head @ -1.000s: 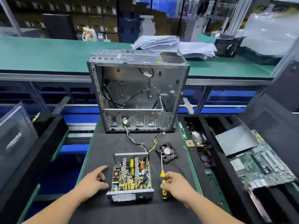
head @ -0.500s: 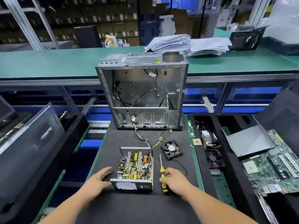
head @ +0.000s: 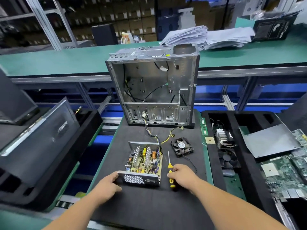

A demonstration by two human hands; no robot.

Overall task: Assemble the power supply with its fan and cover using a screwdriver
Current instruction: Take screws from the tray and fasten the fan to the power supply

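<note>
Now your left hand [head: 108, 183] is curled round the near left corner of the open power supply [head: 143, 163], gripping its mesh front plate. Your right hand [head: 181, 175] pinches the yellow handle of the screwdriver [head: 169, 170], which lies flat on the black mat [head: 149, 205] just beside the power supply's right edge, tip pointing away from you. The fan [head: 182, 146] sits apart, past the screwdriver tip, near the mat's right edge. Its thin black wire curls toward your right hand. Colored wires run from the power supply to the big metal case [head: 154, 87] standing at the mat's far edge. Bare mat lies between your arms.
</note>
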